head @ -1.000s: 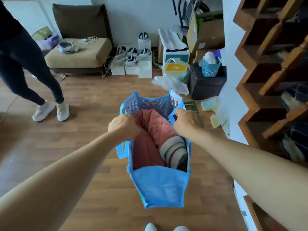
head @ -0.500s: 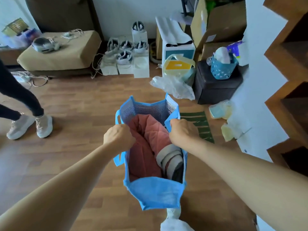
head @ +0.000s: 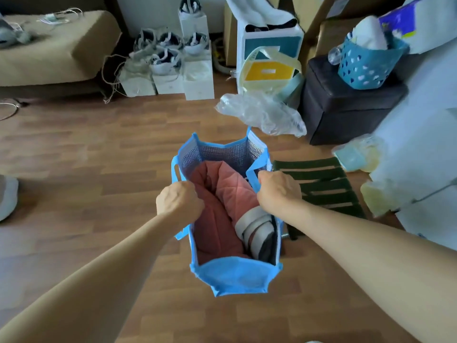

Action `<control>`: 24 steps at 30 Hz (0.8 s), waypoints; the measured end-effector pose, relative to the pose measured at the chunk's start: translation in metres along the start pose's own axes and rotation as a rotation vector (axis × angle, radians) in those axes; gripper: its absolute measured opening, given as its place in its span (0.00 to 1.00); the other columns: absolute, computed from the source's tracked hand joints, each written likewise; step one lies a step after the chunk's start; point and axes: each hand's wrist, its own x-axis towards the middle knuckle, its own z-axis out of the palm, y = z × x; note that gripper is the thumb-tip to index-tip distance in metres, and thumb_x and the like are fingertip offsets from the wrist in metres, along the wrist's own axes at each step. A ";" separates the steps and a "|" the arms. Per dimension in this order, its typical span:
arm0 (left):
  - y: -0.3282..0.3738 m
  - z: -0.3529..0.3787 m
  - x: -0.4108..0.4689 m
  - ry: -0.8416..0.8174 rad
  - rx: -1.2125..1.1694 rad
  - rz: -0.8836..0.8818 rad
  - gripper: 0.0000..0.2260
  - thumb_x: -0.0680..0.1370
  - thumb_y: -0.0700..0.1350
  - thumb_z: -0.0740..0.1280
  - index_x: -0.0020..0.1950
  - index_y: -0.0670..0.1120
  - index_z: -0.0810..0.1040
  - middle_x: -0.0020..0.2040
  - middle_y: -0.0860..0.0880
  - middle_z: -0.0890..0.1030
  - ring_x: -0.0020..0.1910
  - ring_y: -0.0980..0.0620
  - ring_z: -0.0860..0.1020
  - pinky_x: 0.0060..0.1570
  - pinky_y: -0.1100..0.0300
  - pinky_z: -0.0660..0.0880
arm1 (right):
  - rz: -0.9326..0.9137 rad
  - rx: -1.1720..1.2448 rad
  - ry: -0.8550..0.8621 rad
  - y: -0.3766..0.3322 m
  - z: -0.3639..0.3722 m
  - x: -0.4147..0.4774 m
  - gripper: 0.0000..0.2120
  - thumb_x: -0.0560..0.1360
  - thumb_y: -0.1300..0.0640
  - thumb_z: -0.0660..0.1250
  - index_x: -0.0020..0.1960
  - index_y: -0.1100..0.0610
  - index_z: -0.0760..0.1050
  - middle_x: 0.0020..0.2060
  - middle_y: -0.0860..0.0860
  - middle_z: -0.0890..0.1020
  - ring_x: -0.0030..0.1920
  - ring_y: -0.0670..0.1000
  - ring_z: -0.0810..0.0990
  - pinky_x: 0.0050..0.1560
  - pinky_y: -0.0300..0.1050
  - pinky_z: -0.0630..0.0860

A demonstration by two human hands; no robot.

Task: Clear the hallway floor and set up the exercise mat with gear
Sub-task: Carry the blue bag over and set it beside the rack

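I hold a blue fabric bag (head: 235, 278) above the wooden floor, its mouth spread wide. My left hand (head: 179, 203) grips the bag's left rim and my right hand (head: 278, 190) grips its right rim by the handle. Inside lie a folded pink quilted cloth (head: 217, 214) and a grey and white rolled item (head: 257, 226) on the right side. A dark green slatted mat (head: 321, 189) lies on the floor just right of the bag.
Ahead stand a clear plastic bag (head: 262, 115), a yellow-and-cream tote (head: 269, 70), a dark ottoman (head: 346, 105) with a blue basket (head: 366, 68), several white boxes (head: 173, 75) topped with headsets, and a tan couch (head: 54, 50) at left. Pale packets (head: 356, 154) lie by the white wall at right.
The view has moved forward toward the clutter at the back wall, with the bag carried along in both hands. The other person's legs have slid out of view at left.
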 end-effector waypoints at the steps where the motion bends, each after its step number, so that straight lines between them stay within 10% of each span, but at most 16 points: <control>1: -0.003 0.020 0.014 0.010 -0.005 0.000 0.07 0.70 0.45 0.65 0.47 0.46 0.79 0.49 0.44 0.81 0.51 0.41 0.78 0.41 0.58 0.67 | 0.001 -0.002 0.016 0.001 0.021 0.012 0.12 0.78 0.59 0.61 0.61 0.56 0.71 0.56 0.56 0.78 0.54 0.56 0.77 0.48 0.47 0.74; 18: -0.006 0.216 0.131 0.203 -0.017 0.137 0.02 0.73 0.44 0.62 0.43 0.45 0.70 0.48 0.41 0.81 0.48 0.38 0.78 0.40 0.56 0.65 | 0.006 -0.001 0.245 0.037 0.209 0.124 0.12 0.77 0.58 0.63 0.59 0.55 0.70 0.51 0.56 0.79 0.48 0.55 0.78 0.38 0.45 0.71; 24: 0.006 0.216 0.138 0.059 0.024 0.065 0.10 0.74 0.40 0.60 0.55 0.40 0.73 0.56 0.41 0.79 0.55 0.39 0.77 0.43 0.54 0.68 | -0.094 -0.213 0.315 0.025 0.196 0.122 0.12 0.76 0.59 0.61 0.59 0.56 0.73 0.60 0.57 0.73 0.60 0.58 0.68 0.58 0.51 0.65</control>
